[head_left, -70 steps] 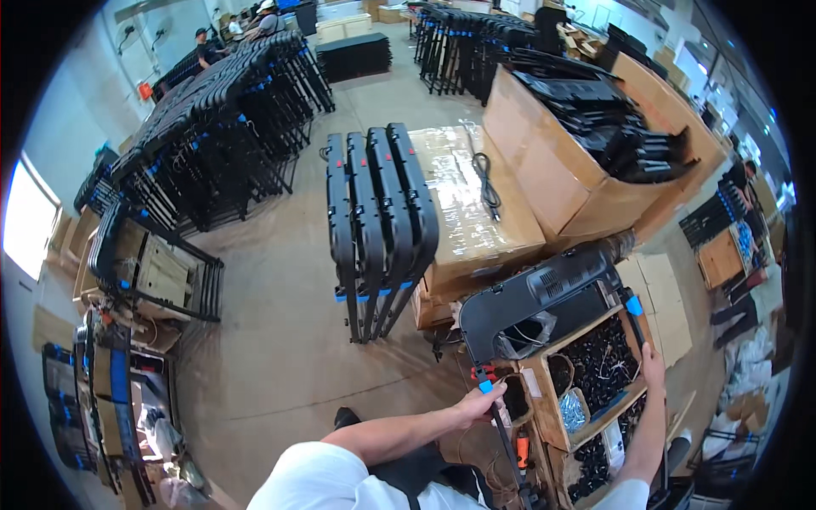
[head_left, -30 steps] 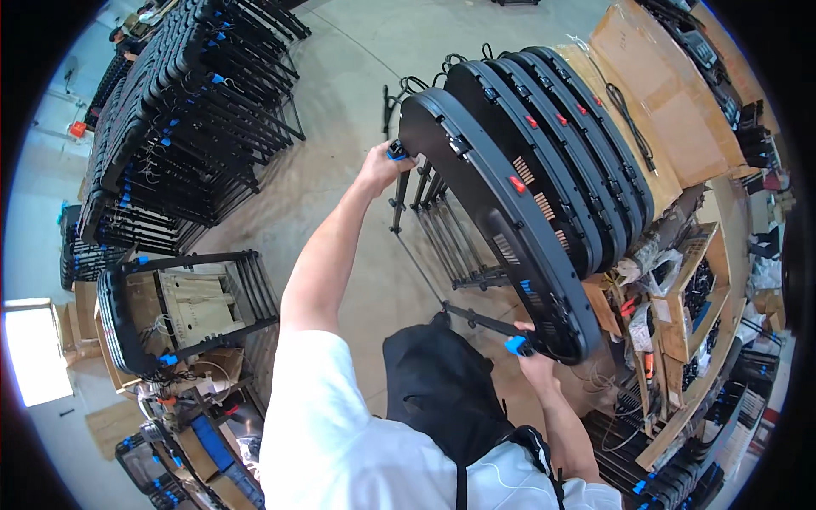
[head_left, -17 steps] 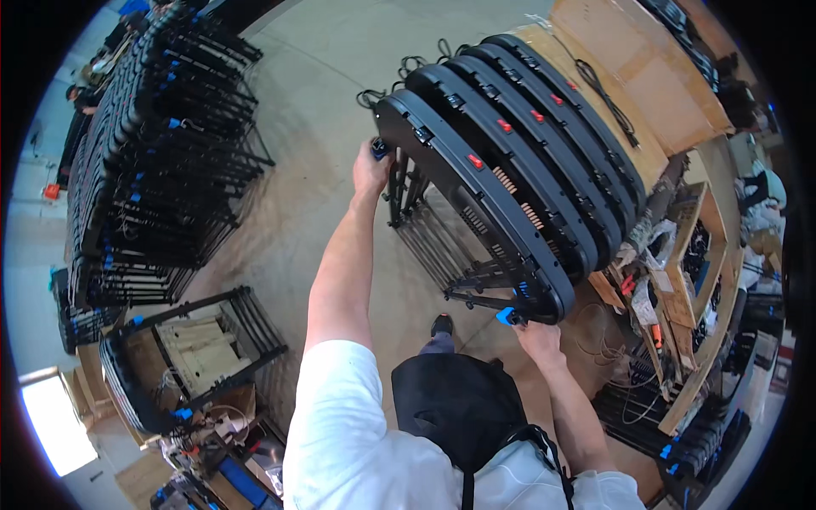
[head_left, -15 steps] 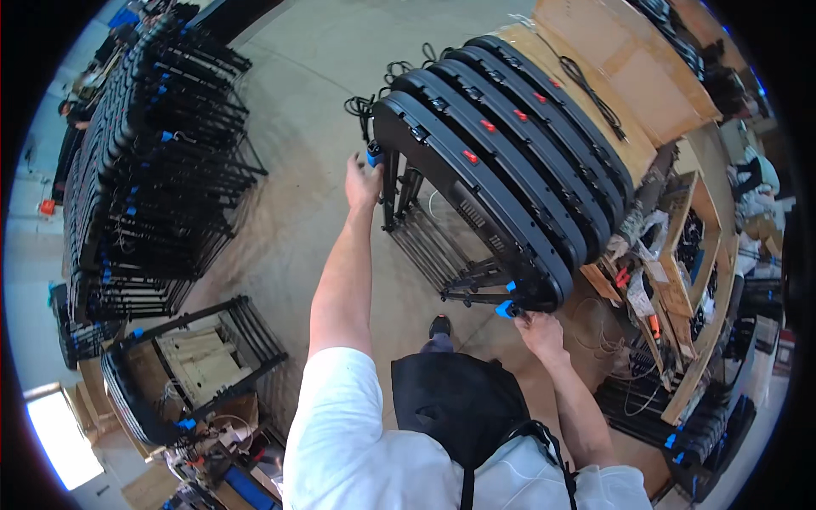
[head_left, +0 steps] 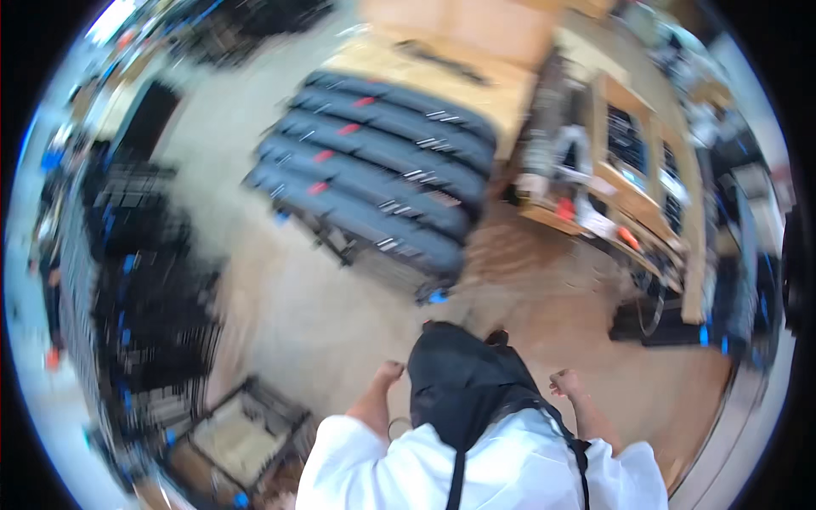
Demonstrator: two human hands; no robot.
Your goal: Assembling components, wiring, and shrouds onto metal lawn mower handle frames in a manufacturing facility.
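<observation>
Flanking the black apron, blurred left hand, grip unclear; right hand loosely half-curled

Left hand, right hand either side of black apron, apart from frames. Cable on carton.

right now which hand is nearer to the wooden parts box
Right. The right hand is below and a little left of the wooden parts box in the picture; the left hand is farther left, beyond the black apron.
</observation>
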